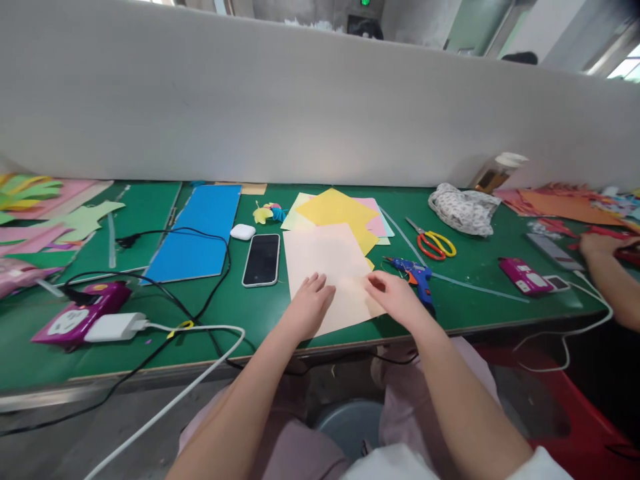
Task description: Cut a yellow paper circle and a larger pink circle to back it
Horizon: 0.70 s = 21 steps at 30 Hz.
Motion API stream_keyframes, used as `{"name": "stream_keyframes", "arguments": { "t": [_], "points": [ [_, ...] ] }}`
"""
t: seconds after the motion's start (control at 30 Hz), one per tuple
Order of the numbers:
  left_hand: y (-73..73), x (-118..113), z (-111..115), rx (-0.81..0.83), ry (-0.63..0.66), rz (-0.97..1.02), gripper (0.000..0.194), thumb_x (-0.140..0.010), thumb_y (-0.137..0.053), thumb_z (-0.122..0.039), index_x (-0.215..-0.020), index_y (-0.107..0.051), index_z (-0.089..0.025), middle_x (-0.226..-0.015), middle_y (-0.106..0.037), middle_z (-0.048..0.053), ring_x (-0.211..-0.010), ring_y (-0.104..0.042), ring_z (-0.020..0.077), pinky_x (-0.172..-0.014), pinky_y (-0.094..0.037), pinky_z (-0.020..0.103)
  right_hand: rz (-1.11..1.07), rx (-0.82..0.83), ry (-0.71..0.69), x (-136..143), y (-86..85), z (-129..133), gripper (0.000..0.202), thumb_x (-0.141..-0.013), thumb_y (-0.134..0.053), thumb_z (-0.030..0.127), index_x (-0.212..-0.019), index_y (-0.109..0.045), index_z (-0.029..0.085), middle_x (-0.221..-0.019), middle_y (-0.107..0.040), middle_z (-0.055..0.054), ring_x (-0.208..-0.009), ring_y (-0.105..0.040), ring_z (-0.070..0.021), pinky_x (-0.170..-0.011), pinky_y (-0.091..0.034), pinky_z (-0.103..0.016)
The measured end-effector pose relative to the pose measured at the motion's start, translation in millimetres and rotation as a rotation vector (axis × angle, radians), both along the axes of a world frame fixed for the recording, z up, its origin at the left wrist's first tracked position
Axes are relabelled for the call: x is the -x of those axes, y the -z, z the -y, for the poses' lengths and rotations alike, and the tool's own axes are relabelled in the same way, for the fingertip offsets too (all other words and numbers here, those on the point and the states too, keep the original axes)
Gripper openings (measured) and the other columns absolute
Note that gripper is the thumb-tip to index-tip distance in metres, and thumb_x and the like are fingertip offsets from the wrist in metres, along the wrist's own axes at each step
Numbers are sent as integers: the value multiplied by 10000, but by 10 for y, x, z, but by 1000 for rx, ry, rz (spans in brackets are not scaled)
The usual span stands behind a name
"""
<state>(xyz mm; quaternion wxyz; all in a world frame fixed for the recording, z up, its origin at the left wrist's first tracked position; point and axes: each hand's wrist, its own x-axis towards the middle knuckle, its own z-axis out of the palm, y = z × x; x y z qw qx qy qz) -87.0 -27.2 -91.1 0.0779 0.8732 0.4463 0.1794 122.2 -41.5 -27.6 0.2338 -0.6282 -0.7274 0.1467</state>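
Observation:
A pale peach sheet of paper (327,257) lies at the table's front edge, partly over yellow paper (333,207) and other coloured sheets. My left hand (311,308) rests on the sheet's lower left part, fingers spread and flat. My right hand (393,297) is at the sheet's right edge, thumb and fingers curled together there; the paper edge seems to be between them. Just right of that hand lies a blue glue gun (423,283). A phone (262,260) and a white earbud case (243,232) are left of the paper.
Red and yellow scissors (435,245), a patterned cloth bundle (465,210) and a bottle (500,172) are to the right. Leftward are a blue board (200,233), black cables and a purple power strip (85,313). Another person's hand (600,247) shows at far right.

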Motion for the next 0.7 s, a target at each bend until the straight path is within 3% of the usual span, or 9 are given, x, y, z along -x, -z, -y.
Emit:
{"name": "stream_keyframes", "arguments": {
  "t": [0.13, 0.23, 0.43, 0.7],
  "points": [
    [24, -3, -12, -2, -7, 17, 369, -1001, -294, -269, -1147, -608, -143, -1334, -545, 163, -1339, -439, 304, -1090, -382, 497, 79, 35, -15, -111, 63, -246, 229, -813, -620, 201, -589, -666, 192, -573, -679, -11, -540, -611, -172, -478, -340, -244],
    [37, 0, -7, -5, -8, 20, 359, -998, -305, -262, -1174, -598, -152, -1342, -539, 166, -1341, -437, 298, -1093, -378, 499, 119, -8, -40, -8, 76, -233, 205, -841, -604, 177, -658, -691, 207, -669, -719, -20, -634, -648, -178, -529, -370, -244],
    [30, 11, 9, 0, -5, 23, 362, -1000, -299, -278, -1206, -578, -175, -1359, -529, 145, -1352, -421, 288, -1099, -370, 501, 169, -122, -114, 170, 129, 119, 189, -891, -561, 183, -755, -689, 212, -802, -727, -48, -808, -656, -196, -664, -432, -259],
    [11, 8, 8, -2, 8, 9, 366, -997, -297, -253, -1198, -584, -148, -1331, -536, 164, -1332, -441, 299, -1096, -373, 486, 93, -112, -58, -18, 298, 101, 191, -876, -544, 127, -803, -708, 190, -846, -741, -49, -862, -649, -214, -741, -458, -286]
  ]
}}
